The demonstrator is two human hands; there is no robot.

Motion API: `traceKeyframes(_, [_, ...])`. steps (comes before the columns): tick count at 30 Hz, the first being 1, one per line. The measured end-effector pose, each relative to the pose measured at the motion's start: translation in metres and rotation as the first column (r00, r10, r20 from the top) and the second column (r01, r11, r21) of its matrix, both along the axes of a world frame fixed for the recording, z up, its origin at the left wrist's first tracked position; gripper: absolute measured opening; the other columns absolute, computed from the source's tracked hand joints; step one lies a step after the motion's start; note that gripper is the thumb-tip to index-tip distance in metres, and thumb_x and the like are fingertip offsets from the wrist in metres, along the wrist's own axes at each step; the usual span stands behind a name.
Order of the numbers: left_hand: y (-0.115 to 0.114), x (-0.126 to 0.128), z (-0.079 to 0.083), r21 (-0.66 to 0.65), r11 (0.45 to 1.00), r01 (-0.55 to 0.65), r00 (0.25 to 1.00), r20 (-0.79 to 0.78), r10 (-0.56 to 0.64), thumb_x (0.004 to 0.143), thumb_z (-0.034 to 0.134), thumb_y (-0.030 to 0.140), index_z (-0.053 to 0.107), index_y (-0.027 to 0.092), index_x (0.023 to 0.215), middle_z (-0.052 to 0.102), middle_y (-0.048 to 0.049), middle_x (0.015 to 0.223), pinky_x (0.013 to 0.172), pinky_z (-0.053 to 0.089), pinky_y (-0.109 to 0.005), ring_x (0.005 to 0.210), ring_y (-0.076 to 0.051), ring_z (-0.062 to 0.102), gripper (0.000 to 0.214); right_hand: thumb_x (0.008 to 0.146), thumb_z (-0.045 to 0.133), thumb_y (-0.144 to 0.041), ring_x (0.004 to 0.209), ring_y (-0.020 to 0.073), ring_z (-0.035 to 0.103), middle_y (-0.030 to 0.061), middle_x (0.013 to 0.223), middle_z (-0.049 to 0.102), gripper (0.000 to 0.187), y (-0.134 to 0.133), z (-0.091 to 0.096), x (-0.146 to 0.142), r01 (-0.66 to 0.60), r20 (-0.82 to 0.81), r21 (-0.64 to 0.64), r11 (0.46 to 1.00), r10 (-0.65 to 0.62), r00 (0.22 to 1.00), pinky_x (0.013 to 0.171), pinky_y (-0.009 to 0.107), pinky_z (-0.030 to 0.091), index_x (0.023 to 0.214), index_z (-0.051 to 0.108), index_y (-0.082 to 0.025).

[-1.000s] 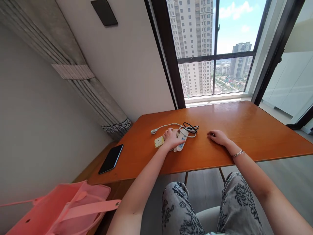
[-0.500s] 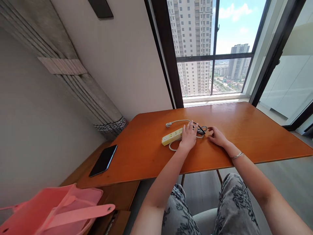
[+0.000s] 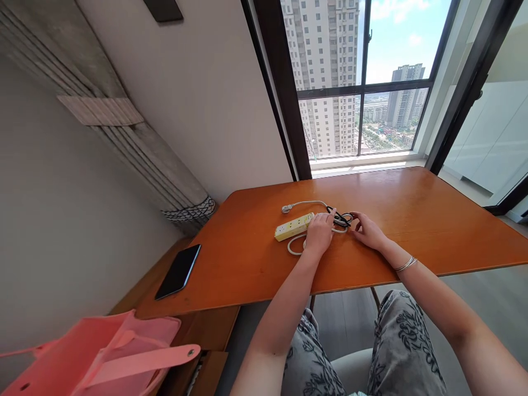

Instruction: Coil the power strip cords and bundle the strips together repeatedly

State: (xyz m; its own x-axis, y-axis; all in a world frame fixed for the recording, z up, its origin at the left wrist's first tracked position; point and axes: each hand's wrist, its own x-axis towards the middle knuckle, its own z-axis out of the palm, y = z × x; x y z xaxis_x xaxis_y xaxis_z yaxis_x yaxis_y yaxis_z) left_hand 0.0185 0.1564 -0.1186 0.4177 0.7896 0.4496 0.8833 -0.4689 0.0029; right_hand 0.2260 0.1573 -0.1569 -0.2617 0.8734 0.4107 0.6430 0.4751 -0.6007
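A cream power strip (image 3: 293, 226) lies on the orange table (image 3: 412, 220), its pale cord looping round to a plug (image 3: 285, 209) behind it. My left hand (image 3: 319, 234) rests palm down on the strip's right end, fingers stretched toward a bundle of black cable (image 3: 341, 218). My right hand (image 3: 369, 231) lies on the table just right of that bundle, fingertips touching the cables, fingers loosely spread. A thin bracelet circles my right wrist.
A black phone (image 3: 179, 271) lies on a lower wooden ledge at the left. A pink tote bag (image 3: 99, 357) sits at the bottom left. A grey curtain (image 3: 124, 126) hangs along the left wall. A large window (image 3: 358, 82) stands behind the table.
My left hand has turned the power strip flat and slid right along it to the black cable. My right hand has crept left to meet the bundle.
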Motion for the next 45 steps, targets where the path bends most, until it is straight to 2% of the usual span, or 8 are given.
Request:
traceKeyframes(6, [-0.006,0.003,0.005,-0.088,0.994,-0.066,0.991,0.107,0.076,0.089,0.052,0.014,0.051,0.021,0.143,0.068,-0.012,0.119,0.105,0.043,-0.044,0.112,-0.027,0.06,0.055,0.084,0.065,-0.025,0.089,0.0207,0.067,0.0165,0.134,0.052,0.077,-0.011,0.003,-0.012,0.06,0.224,0.079,0.995,-0.077,0.972,0.085,0.037,0.055,0.152,0.029,-0.019])
traceKeyframes(10, [-0.007,0.001,0.007,-0.111,0.99,-0.089,0.982,0.153,0.106,0.092,0.051,0.019,0.052,0.023,0.142,0.07,-0.0105,0.118,0.104,0.041,-0.043,0.112,-0.027,0.061,0.051,0.085,0.064,-0.025,0.093,0.0231,0.066,0.0168,0.137,0.048,0.089,-0.013,0.003,-0.021,0.083,0.26,0.143,0.986,-0.118,0.958,0.084,0.037,0.056,0.158,0.014,-0.024])
traceKeyframes(13, [-0.008,-0.001,0.009,-0.101,0.991,-0.091,0.98,0.168,0.107,0.095,0.048,0.022,0.052,0.023,0.142,0.07,-0.0089,0.121,0.105,0.04,-0.041,0.112,-0.026,0.061,0.047,0.086,0.063,-0.026,0.095,0.0245,0.066,0.0164,0.133,0.049,0.091,-0.013,0.004,-0.025,0.106,0.257,0.174,0.979,-0.149,0.955,0.083,0.037,0.056,0.16,0.01,-0.025])
traceKeyframes(21, [-0.009,-0.004,0.009,-0.051,0.996,-0.077,0.981,0.172,0.084,0.098,0.047,0.027,0.052,0.022,0.142,0.07,-0.0093,0.12,0.1,0.043,-0.039,0.11,-0.026,0.062,0.045,0.089,0.06,-0.024,0.113,0.0312,0.059,0.0163,0.128,0.059,0.072,-0.013,0.015,-0.02,0.123,0.288,0.289,0.949,-0.209,0.934,0.098,0.043,0.048,0.155,0.031,-0.019])
traceKeyframes(26, [-0.009,-0.004,0.007,-0.058,0.996,-0.069,0.978,0.193,0.079,0.098,0.046,0.028,0.052,0.023,0.142,0.07,-0.009,0.121,0.097,0.044,-0.038,0.111,-0.026,0.062,0.045,0.089,0.061,-0.024,0.114,0.0317,0.059,0.0155,0.127,0.062,0.059,-0.014,0.017,-0.021,0.147,0.297,0.285,0.947,-0.233,0.926,0.098,0.043,0.045,0.146,0.044,-0.02])
traceKeyframes(34, [-0.011,-0.003,0.007,-0.088,0.995,-0.05,0.965,0.253,0.071,0.096,0.047,0.026,0.053,0.024,0.138,0.068,-0.0093,0.122,0.1,0.044,-0.04,0.113,-0.027,0.061,0.042,0.089,0.059,-0.028,0.106,0.0293,0.062,0.014,0.117,0.067,0.055,-0.013,0.017,-0.019,0.141,0.271,0.297,0.944,-0.225,0.936,0.095,0.039,0.042,0.142,0.048,-0.017])
traceKeyframes(39, [-0.012,0.001,0.005,-0.087,0.996,-0.021,0.962,0.269,0.044,0.092,0.05,0.019,0.055,0.02,0.132,0.068,-0.0097,0.122,0.103,0.043,-0.04,0.114,-0.026,0.06,0.04,0.09,0.059,-0.029,0.102,0.027,0.064,0.0138,0.113,0.07,0.053,-0.016,0.018,-0.018,0.138,0.26,0.308,0.941,-0.222,0.94,0.094,0.037,0.04,0.14,0.05,-0.015])
traceKeyframes(45, [-0.013,0.004,0.0,0.035,0.999,-0.002,0.959,0.282,-0.008,0.093,0.051,0.023,0.055,0.02,0.13,0.06,-0.0119,0.134,0.111,0.037,-0.041,0.126,-0.026,0.053,0.037,0.093,0.056,-0.029,0.103,0.0267,0.067,0.0147,0.113,0.072,0.046,-0.014,0.016,-0.016,0.174,0.251,0.283,0.943,-0.248,0.936,0.096,0.037,0.039,0.138,0.054,-0.015])
